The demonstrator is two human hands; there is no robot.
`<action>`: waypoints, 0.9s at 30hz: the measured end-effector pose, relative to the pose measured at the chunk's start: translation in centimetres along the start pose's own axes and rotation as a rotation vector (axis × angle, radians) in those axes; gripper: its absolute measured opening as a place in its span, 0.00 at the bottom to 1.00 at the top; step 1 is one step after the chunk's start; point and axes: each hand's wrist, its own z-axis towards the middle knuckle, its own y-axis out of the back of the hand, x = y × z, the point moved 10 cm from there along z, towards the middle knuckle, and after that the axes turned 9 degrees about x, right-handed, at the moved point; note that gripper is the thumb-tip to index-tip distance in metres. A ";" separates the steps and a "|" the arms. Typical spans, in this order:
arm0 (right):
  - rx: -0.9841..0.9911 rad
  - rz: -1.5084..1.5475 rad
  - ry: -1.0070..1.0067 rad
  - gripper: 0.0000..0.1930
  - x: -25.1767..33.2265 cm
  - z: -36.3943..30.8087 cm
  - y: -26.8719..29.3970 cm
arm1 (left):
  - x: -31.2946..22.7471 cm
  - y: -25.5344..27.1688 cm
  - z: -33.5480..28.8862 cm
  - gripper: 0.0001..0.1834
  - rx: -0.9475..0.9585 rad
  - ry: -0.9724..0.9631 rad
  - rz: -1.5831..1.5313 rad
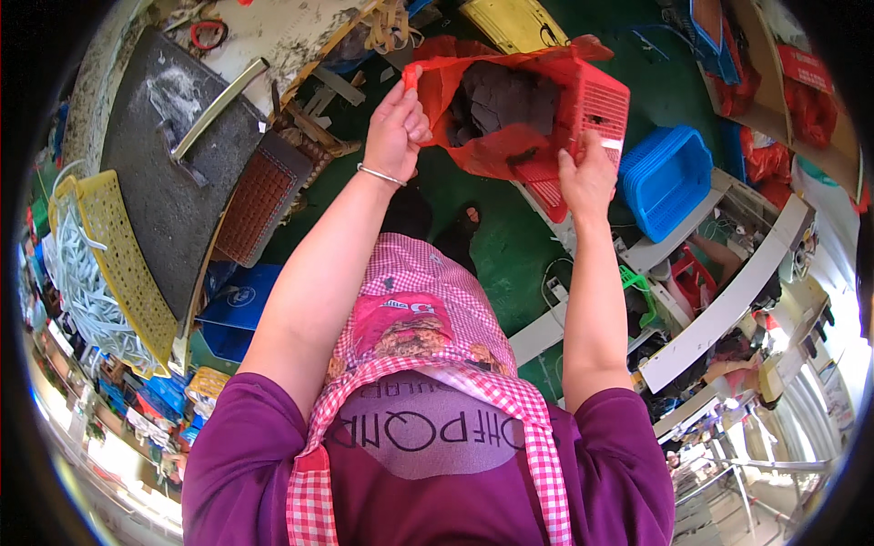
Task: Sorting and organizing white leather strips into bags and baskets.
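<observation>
My left hand (398,126) is closed on the gathered rim of a red plastic bag (443,91) and pulls its mouth wide. Dark grey flat pieces (505,98) lie inside the bag; their exact kind I cannot make out. With my right hand (589,173) I grip a red plastic basket (603,96) with slotted walls, tilted on its side against the bag's right edge. The thumb and fingers are wrapped on the basket's side. What the basket holds is mostly hidden from this angle.
Stacked blue baskets (669,182) stand to the right, beside a white bench frame (728,300). A yellow crate (514,23) is beyond the bag. On the left are a dark work table (164,218) with a metal bar (218,109) and a yellow basket (118,273) of pale straps.
</observation>
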 end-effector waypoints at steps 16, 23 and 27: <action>-0.024 -0.017 -0.106 0.14 0.7 -2.3 5.4 | 2.3 2.0 1.6 0.13 0.033 0.016 0.016; -0.079 -0.095 -0.033 0.12 2.2 -5.9 8.3 | 3.1 2.2 1.2 0.14 0.033 0.067 0.008; -0.118 0.046 -0.140 0.12 -0.6 -7.6 10.7 | 3.3 2.4 1.6 0.12 0.043 0.077 0.005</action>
